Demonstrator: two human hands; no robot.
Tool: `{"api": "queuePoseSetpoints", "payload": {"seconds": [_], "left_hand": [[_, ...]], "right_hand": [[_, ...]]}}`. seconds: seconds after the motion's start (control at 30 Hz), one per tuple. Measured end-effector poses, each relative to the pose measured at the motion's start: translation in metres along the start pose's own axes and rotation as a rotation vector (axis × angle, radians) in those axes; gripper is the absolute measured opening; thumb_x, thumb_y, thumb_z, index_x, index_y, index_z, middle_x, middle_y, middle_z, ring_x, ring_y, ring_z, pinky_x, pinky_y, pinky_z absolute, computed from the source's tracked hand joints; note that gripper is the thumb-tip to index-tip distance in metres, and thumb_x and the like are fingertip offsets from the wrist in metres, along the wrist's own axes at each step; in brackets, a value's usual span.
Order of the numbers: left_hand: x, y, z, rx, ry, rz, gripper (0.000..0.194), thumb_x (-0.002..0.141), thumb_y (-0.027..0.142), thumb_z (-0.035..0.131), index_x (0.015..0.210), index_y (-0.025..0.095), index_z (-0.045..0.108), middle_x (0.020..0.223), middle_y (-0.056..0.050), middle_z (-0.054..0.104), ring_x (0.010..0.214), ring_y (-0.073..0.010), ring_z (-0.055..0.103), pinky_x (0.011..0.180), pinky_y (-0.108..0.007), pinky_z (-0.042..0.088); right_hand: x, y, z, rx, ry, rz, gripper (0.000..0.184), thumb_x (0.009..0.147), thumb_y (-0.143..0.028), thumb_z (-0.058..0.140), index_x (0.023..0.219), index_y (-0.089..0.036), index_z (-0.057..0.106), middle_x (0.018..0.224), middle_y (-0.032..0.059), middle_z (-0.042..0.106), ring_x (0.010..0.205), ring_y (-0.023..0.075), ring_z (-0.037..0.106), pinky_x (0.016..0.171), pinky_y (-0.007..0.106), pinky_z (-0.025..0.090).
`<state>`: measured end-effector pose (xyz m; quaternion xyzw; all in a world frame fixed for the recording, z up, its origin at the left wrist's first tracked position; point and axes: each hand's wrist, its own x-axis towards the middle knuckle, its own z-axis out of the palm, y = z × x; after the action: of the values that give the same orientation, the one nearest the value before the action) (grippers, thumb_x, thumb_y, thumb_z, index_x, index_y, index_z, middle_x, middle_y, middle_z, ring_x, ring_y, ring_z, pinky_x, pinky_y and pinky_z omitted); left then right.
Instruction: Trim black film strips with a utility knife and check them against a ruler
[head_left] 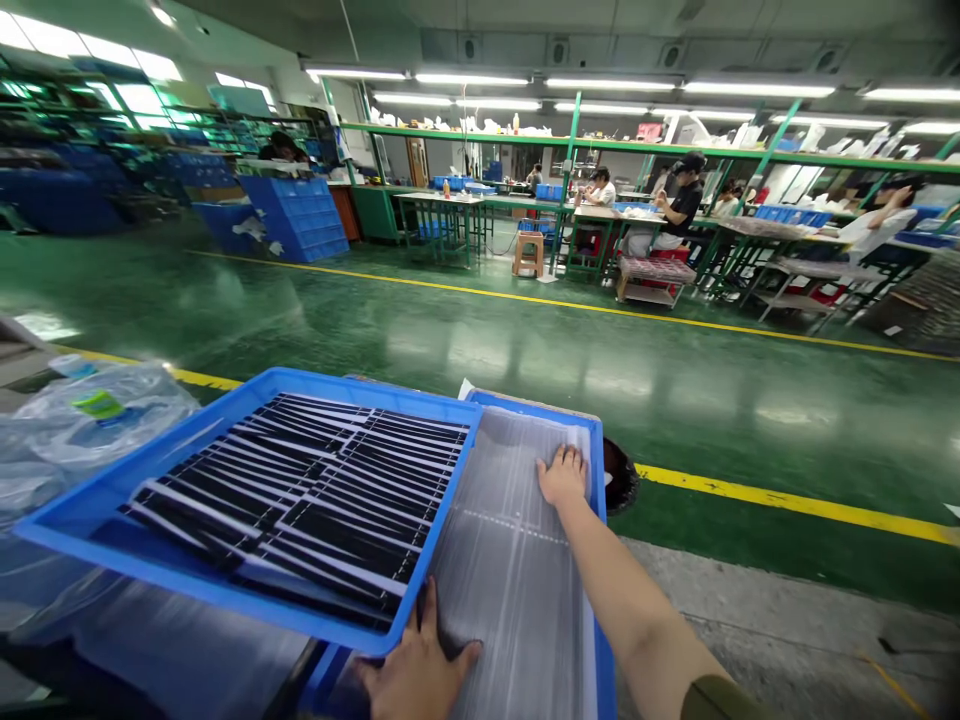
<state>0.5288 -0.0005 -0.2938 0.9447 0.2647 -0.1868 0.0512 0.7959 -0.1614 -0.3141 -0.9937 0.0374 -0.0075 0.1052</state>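
Note:
A shallow blue tray (247, 610) holds rows of black strips with white edges (330, 470). It sits partly over a second blue tray (600, 600), whose contents lie under a greyish translucent sheet (510, 590). My right hand (564, 475) rests flat on the far right part of that sheet, fingers slightly apart. Close to the near corner of the upper tray is my left hand (421, 665), its fingers spread, with one finger against or just beside the tray's rim. Neither hand grips anything.
Clear plastic bags (112, 420) bunch up on the left. Beyond them runs a green floor (450, 345) with a yellow line. Stacked blue crates (296, 220), a wooden stool (529, 255) and workbenches stand farther back, where several people (679, 205) sit.

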Motion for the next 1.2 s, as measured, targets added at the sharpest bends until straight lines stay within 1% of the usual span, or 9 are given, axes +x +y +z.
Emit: {"api": "queuePoseSetpoints", "payload": {"seconds": [0.13,0.27,0.37,0.53,0.7,0.8,0.93,1.07,1.2], "left_hand": [[-0.001,0.000,-0.003,-0.009,-0.006,0.001,0.085,0.087,0.052,0.046,0.156,0.016,0.011,0.165,-0.017,0.014,0.143,-0.0462,0.027,0.103,-0.080,0.022],[-0.001,-0.001,-0.006,-0.026,-0.018,0.023,0.085,0.086,0.052,0.045,0.156,0.015,0.012,0.164,-0.017,0.017,0.143,-0.0457,0.027,0.103,-0.080,0.024],[-0.001,-0.001,-0.006,-0.026,-0.011,0.022,0.086,0.087,0.051,0.045,0.156,0.015,0.009,0.164,-0.017,0.017,0.145,-0.0456,0.023,0.102,-0.081,0.023],[-0.002,-0.001,-0.005,0.005,0.016,0.037,0.083,0.088,0.050,0.045,0.156,0.013,0.012,0.163,-0.018,0.019,0.145,-0.0474,0.023,0.100,-0.079,0.028],[-0.009,-0.015,-0.008,0.108,0.044,0.097,0.080,0.088,0.045,0.047,0.154,0.010,0.019,0.159,-0.020,0.031,0.142,-0.0429,0.034,0.108,-0.063,0.031],[-0.013,-0.024,-0.008,0.159,0.048,0.108,0.074,0.090,0.042,0.046,0.154,0.011,0.025,0.158,-0.020,0.033,0.137,-0.0421,0.043,0.107,-0.057,0.035],[-0.012,-0.030,-0.003,0.168,0.047,0.102,0.075,0.091,0.042,0.047,0.154,0.009,0.022,0.153,-0.024,0.040,0.129,-0.0395,0.052,0.103,-0.052,0.041],[-0.009,-0.031,-0.001,0.127,0.047,0.106,0.077,0.089,0.040,0.050,0.154,0.009,0.023,0.152,-0.022,0.043,0.130,-0.0399,0.051,0.106,-0.054,0.039],[-0.011,-0.029,-0.007,0.055,0.048,0.118,0.075,0.088,0.039,0.053,0.153,0.010,0.029,0.148,-0.021,0.049,0.128,-0.0420,0.052,0.105,-0.059,0.038]], "right_hand": [[0.002,0.003,-0.002,-0.003,-0.013,-0.013,0.048,0.096,-0.042,0.061,0.138,-0.020,0.052,0.149,0.0120,0.044,0.133,0.0336,0.044,0.108,0.060,0.035],[0.004,-0.008,-0.008,0.004,-0.007,-0.074,0.052,0.096,-0.042,0.060,0.143,-0.022,0.048,0.155,0.0118,0.037,0.140,0.0357,0.036,0.113,0.063,0.026],[0.007,-0.033,-0.010,0.024,-0.032,-0.211,0.054,0.097,-0.043,0.059,0.145,-0.023,0.046,0.158,0.0112,0.032,0.143,0.0361,0.031,0.114,0.063,0.020],[0.007,-0.090,-0.004,0.067,-0.094,-0.480,0.052,0.097,-0.042,0.059,0.143,-0.023,0.047,0.156,0.0112,0.036,0.139,0.0348,0.038,0.112,0.062,0.028],[0.008,-0.118,0.005,0.108,-0.154,-0.566,0.050,0.096,-0.041,0.061,0.141,-0.022,0.049,0.153,0.0114,0.039,0.137,0.0346,0.040,0.111,0.062,0.031],[0.009,-0.118,0.008,0.130,-0.183,-0.555,0.050,0.096,-0.041,0.061,0.141,-0.022,0.050,0.154,0.0114,0.039,0.138,0.0351,0.038,0.112,0.063,0.028],[-0.004,-0.109,0.004,0.151,-0.158,-0.567,0.054,0.096,-0.041,0.060,0.145,-0.023,0.045,0.159,0.0109,0.031,0.142,0.0362,0.032,0.114,0.064,0.022],[-0.047,-0.088,-0.002,0.141,-0.140,-0.581,0.058,0.098,-0.044,0.057,0.149,-0.024,0.040,0.162,0.0105,0.025,0.146,0.0365,0.024,0.116,0.064,0.015],[-0.090,-0.063,0.002,0.114,-0.180,-0.599,0.062,0.098,-0.050,0.053,0.152,-0.025,0.036,0.164,0.0103,0.021,0.148,0.0365,0.018,0.117,0.063,0.010]]}}
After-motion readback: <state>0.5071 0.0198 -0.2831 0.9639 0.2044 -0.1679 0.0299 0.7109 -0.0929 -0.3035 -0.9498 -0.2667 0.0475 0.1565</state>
